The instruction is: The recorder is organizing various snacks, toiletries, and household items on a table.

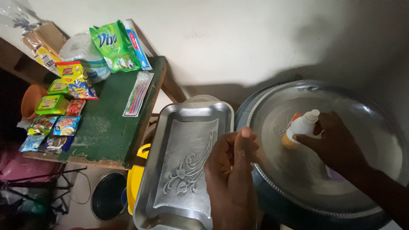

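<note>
**2 hands over 2 metal trays, small bottle in the right**

Nearest: your left hand [232, 170] sits low centre, fingers curled in loosely, thumb up, over the right edge of the rectangular embossed metal tray [181, 166]. Can't tell if it pinches anything; nothing visible between the fingers. The tray has a floral pattern pressed into its base and leans tilted against the stuff behind it.

Right side: your right hand [336, 142] reaches in from the lower right, fingers wrapped round a small white bottle [301, 126] with a white cap and an orange-yellow base. Bottle is tilted, cap up-right, held just above the middle of the large round metal tray [375, 127]. That tray rests on a dark round rim.

Below left: yellow plastic container [135, 179] just beside the rectangular tray, dark round pot [108, 196] on the floor.

Farther left: green wooden table [110, 127] with 1 toothbrush pack [137, 93], 1 green sachet [115, 46], small snack packets [64, 125], 1 loaf of bread in a bag [40, 47].

Farthest: plain pale wall [238, 38].
</note>
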